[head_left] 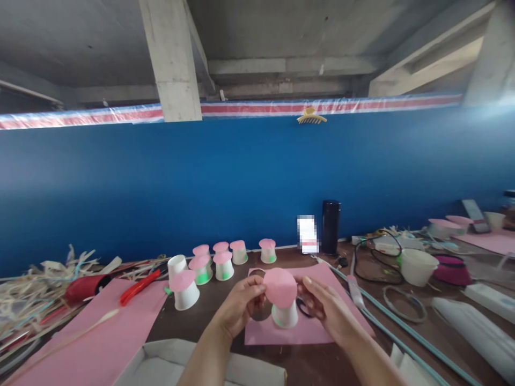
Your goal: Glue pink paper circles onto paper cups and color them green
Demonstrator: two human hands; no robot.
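A round pink paper disc sits tilted over an upside-down white paper cup in front of me. My left hand is closed, its thumb and forefinger pinching the disc's left edge. On the opposite side, my right hand has its fingers slightly apart, with the fingertips at or touching the disc's right edge. Beneath the cup lies a pink paper sheet with round pieces cut out of it. A black loop, perhaps a scissors handle, shows between the cup and my right hand.
Several upside-down cups topped with pink discs, such as one cup, stand left and behind. Red-handled tool lies on another pink sheet. Nearby are an open box, a phone, a dark bottle and a white cup.
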